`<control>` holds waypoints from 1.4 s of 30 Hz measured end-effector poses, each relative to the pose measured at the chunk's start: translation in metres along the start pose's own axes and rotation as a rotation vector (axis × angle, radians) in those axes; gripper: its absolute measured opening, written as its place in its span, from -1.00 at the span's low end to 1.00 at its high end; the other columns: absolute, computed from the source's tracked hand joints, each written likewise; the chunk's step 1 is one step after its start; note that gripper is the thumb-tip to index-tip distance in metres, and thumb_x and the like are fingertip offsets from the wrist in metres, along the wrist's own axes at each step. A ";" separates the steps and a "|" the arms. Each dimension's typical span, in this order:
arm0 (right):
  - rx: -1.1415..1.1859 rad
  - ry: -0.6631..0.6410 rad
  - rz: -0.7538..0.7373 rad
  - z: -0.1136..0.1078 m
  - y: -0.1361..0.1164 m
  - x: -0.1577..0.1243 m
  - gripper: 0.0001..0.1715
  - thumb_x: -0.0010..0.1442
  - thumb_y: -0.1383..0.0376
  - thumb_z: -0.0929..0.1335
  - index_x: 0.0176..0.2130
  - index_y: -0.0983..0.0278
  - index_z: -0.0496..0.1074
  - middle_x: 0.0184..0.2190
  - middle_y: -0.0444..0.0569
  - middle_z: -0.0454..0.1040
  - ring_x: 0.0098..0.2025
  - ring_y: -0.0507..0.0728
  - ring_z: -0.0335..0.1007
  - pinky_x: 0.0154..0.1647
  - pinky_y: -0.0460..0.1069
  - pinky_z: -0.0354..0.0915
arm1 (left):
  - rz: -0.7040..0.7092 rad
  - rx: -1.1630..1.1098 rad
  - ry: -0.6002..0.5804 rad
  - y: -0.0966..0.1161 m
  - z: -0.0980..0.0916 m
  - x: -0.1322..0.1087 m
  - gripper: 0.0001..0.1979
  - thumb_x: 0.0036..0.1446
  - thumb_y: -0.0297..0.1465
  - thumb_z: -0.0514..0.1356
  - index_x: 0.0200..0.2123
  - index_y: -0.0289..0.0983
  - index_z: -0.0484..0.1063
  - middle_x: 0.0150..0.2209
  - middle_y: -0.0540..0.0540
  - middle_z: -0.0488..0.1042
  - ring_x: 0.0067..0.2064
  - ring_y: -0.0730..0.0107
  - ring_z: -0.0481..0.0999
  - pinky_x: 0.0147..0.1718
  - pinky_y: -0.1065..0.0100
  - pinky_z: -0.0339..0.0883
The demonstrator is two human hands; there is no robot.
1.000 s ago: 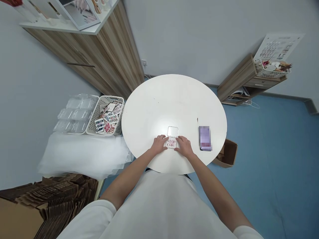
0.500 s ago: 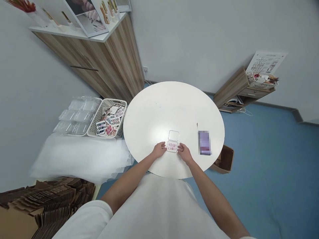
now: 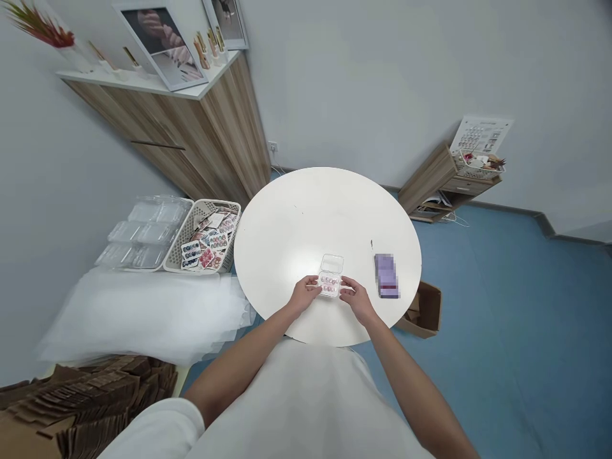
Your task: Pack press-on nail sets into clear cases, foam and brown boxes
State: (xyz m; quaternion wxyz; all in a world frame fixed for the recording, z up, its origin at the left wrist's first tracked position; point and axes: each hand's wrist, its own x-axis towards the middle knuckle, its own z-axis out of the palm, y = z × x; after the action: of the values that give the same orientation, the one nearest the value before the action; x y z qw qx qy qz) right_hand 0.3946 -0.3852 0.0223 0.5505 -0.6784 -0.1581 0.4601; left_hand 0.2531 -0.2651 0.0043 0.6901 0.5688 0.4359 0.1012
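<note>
A small clear case (image 3: 329, 284) with its lid raised holds rows of pink nail pieces, near the front of the round white table (image 3: 325, 223). My left hand (image 3: 305, 294) grips the left edge of the case between thumb and fingers. On the opposite side, my right hand (image 3: 356, 298) has its fingers and thumb at the right edge, holding it too. The clear lid (image 3: 332, 263) leans back away from me.
A purple blurred item (image 3: 387, 276) lies right on the table. Left stand a basket of nail cards (image 3: 205, 239), clear cases (image 3: 143, 233), plastic sheets (image 3: 143, 312) and folded cardboard (image 3: 95, 401). A cardboard box (image 3: 425, 309) is on the floor.
Both hands have closed in on the edges of the case, which looks slightly tilted now. The camera view has shifted a little.
</note>
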 end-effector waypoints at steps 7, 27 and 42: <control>0.014 -0.005 -0.034 0.001 -0.015 -0.023 -0.38 -0.19 0.31 0.37 -0.05 0.21 0.30 -0.12 0.00 0.30 -0.30 0.02 0.33 -0.27 0.00 0.30 | 0.028 -0.037 -0.019 0.021 0.000 -0.017 -0.67 -0.13 -0.31 0.24 -0.25 -0.28 0.31 -0.35 -0.06 0.40 -0.44 0.53 0.40 -0.44 0.43 0.28; 0.193 -0.032 -0.019 0.007 -0.034 -0.027 -0.47 0.05 -0.01 0.23 -0.04 0.17 0.26 -0.23 -0.02 0.41 -0.34 0.07 0.39 -0.31 0.00 0.31 | -0.068 -0.317 -0.276 0.037 -0.013 -0.032 -0.57 -0.16 -0.29 0.31 -0.17 -0.31 0.38 -0.31 -0.15 0.47 -0.27 0.39 0.46 -0.23 0.26 0.35; 0.171 -0.100 0.044 0.003 -0.046 -0.009 -0.52 -0.04 0.11 0.33 -0.09 0.14 0.24 -0.11 -0.03 0.38 -0.28 0.06 0.37 -0.33 -0.02 0.32 | -0.132 -0.405 -0.336 0.036 -0.015 -0.024 -0.60 -0.19 -0.37 0.33 -0.20 -0.31 0.41 -0.25 -0.16 0.46 -0.29 0.44 0.45 -0.22 0.27 0.34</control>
State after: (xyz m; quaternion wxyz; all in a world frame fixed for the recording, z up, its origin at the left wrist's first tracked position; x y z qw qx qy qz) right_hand 0.4006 -0.3737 0.0669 0.5874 -0.6085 -0.1306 0.5173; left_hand 0.2407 -0.2576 0.0476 0.8574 0.3986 0.3224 0.0453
